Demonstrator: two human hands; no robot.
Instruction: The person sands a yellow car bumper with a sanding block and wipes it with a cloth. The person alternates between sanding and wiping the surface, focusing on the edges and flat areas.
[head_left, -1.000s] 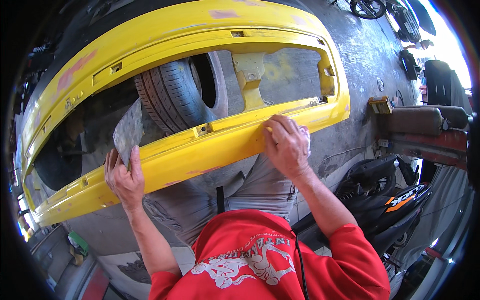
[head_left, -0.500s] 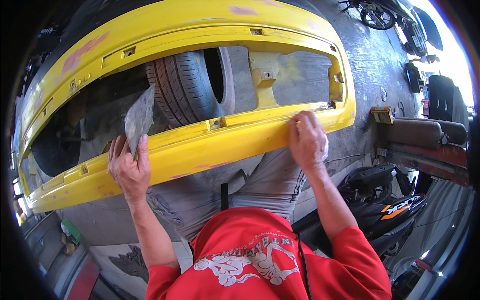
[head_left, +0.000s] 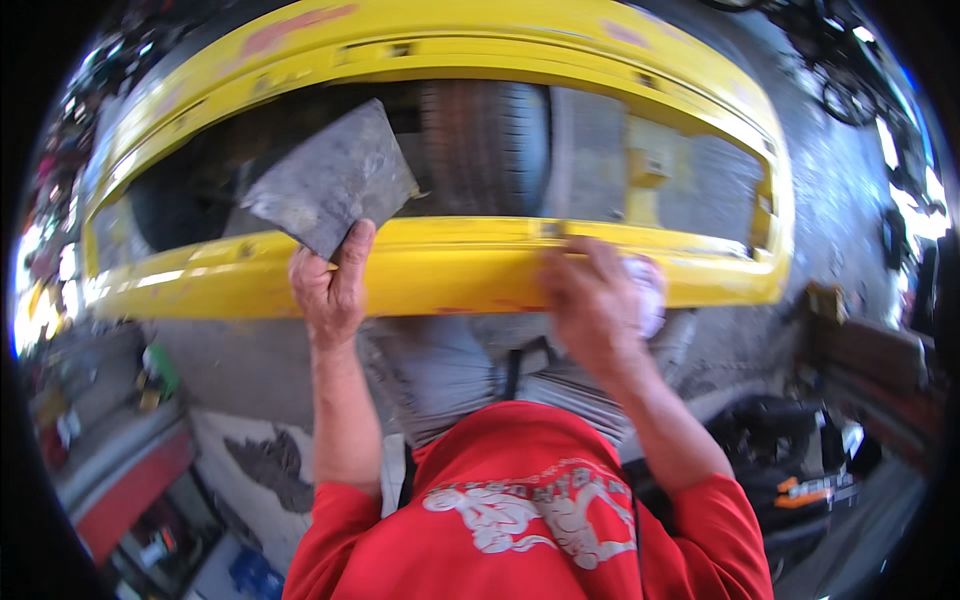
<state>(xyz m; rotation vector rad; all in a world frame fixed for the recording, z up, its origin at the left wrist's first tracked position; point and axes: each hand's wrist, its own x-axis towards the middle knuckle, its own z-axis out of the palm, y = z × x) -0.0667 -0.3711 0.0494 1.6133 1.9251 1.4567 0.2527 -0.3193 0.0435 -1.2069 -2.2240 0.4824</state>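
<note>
A yellow car bumper (head_left: 440, 285) lies across in front of me, with reddish patches on its paint. My left hand (head_left: 332, 285) pinches a flat grey plate (head_left: 335, 180) by its near corner, thumb on top. This plate, smudged on its face, stands out over the bumper's long opening. At the bumper's near bar, right of the middle, is my right hand (head_left: 597, 305), its fingers bent and pressed together, blurred by motion. What those fingers hold is hidden. Something pale and round shows at the outer side of that hand, too smeared to name.
A tyre (head_left: 490, 150) shows through the bumper's opening. At the right are a black motorcycle (head_left: 770, 450) and a long padded bench (head_left: 870, 350). A shelf unit with a red edge (head_left: 135, 475) stands at the lower left. A dark rag (head_left: 270, 465) lies beside it.
The view has swung, so the bumper sits more level. My left hand has turned the grey plate to show its broad face. My right hand has shifted slightly left along the near bar.
</note>
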